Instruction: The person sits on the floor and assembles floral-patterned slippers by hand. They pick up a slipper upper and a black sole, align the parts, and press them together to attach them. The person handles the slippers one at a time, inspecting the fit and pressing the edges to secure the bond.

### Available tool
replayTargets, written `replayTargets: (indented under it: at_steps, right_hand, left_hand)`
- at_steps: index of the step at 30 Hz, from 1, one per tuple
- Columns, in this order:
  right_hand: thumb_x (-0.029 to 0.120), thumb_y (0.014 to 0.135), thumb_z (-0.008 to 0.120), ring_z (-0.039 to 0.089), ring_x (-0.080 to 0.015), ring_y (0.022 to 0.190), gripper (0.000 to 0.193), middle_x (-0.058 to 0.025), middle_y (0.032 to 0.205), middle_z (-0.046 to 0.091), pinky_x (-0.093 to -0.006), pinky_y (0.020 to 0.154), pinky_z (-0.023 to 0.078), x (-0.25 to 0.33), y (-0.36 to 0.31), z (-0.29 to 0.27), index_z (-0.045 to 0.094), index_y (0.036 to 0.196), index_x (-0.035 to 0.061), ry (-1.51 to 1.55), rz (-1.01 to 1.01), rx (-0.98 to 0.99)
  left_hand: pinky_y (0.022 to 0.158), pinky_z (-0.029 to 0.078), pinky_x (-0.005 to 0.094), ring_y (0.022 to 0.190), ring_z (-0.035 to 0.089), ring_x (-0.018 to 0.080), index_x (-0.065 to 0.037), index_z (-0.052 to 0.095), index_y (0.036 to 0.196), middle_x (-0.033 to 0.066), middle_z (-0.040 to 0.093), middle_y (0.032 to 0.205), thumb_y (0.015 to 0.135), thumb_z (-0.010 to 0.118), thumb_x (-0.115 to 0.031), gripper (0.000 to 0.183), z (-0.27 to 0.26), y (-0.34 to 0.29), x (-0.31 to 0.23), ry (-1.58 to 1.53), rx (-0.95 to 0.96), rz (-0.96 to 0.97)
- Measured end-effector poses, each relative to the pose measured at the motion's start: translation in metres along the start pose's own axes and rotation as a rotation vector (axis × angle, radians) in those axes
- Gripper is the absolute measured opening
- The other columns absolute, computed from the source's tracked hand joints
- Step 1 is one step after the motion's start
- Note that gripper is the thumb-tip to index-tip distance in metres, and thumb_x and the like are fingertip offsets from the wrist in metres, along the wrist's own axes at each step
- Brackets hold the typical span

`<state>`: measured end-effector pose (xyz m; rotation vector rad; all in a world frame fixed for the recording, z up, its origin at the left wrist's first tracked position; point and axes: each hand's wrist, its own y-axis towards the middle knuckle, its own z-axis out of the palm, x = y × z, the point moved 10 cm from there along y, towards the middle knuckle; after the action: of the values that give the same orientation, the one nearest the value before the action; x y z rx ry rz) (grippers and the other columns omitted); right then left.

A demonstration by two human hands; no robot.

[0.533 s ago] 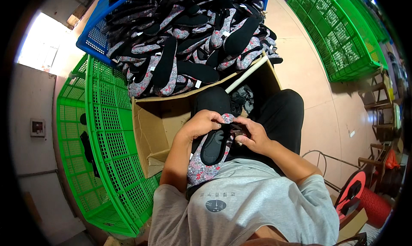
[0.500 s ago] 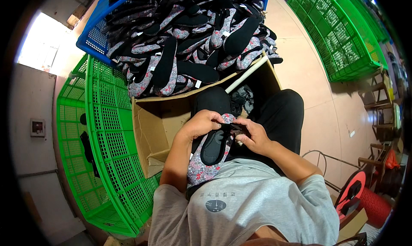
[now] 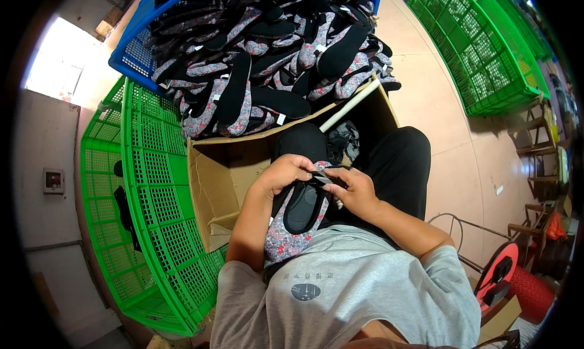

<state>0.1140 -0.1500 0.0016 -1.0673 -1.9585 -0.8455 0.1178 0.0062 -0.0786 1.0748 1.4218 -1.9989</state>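
Note:
A floral slipper [image 3: 289,239] with a black inside lies on my lap, its heel end pointing away from me. My left hand [image 3: 287,171] pinches the heel edge from the left side. On the right, my right hand [image 3: 353,188] has its thumb and fingers closed on the same heel, at a dark strip along the edge. A thin, light-coloured piece shows between the two hands; I cannot make out what it is. The far tip of the heel shows just beyond my fingers.
A heap of floral and black slippers [image 3: 234,93] rises ahead, by a blue basket [image 3: 137,54]. An open cardboard box [image 3: 210,178] with a pale rod [image 3: 350,107] stands before my knees. Green crates [image 3: 161,197] stand left, another green crate [image 3: 468,51] far right. A red disc [image 3: 496,276] stands at lower right.
My right hand has shifted slightly left, closer to my left hand along the heel edge. A light-coloured piece now shows between the fingers. The slipper stays nearly in place.

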Motion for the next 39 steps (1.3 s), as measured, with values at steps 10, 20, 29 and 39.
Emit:
replayTargets:
  at_steps: [10,20,29,39]
  right_hand:
    - [0.026,0.076,0.080,0.063,-0.0281,0.069,0.030,-0.0116,0.076,0.066,-0.0374,0.061,0.048,-0.003,-0.001,-0.003,0.074,0.104,0.0142,-0.091,0.062,-0.011]
    - [0.027,0.076,0.079,0.063,-0.0286,0.068,0.032,-0.0127,0.074,0.065,-0.0370,0.061,0.048,-0.010,0.000,0.004,0.074,0.106,0.0140,-0.071,0.069,-0.022]
    - [0.025,0.079,0.078,0.064,-0.0279,0.072,0.030,-0.0111,0.087,0.071,-0.0356,0.064,0.050,-0.014,-0.002,0.006,0.075,0.107,0.0139,0.030,0.073,-0.052]
    - [0.021,0.081,0.076,0.068,-0.0262,0.076,0.027,-0.0119,0.090,0.072,-0.0327,0.067,0.051,-0.016,-0.001,0.008,0.074,0.107,0.0129,0.109,0.131,-0.036]
  left_hand:
    - [0.077,0.047,0.0235,0.079,0.059,0.0122,0.000,0.069,0.096,0.0028,0.066,0.087,0.078,0.063,0.001,0.019,0.000,0.002,0.003,-0.013,-0.011,-0.016]
    - [0.078,0.046,0.0224,0.080,0.059,0.0115,0.000,0.069,0.097,0.0021,0.066,0.088,0.079,0.064,0.001,0.019,-0.004,0.005,0.011,-0.062,-0.010,-0.024]
    - [0.078,0.046,0.0223,0.080,0.059,0.0114,-0.001,0.069,0.097,0.0016,0.066,0.088,0.079,0.064,0.001,0.019,-0.004,0.006,0.011,-0.059,-0.014,-0.028]
    - [0.077,0.046,0.0236,0.081,0.059,0.0115,0.000,0.069,0.098,0.0017,0.066,0.089,0.079,0.064,0.002,0.019,-0.002,0.002,0.007,-0.023,-0.046,-0.026]
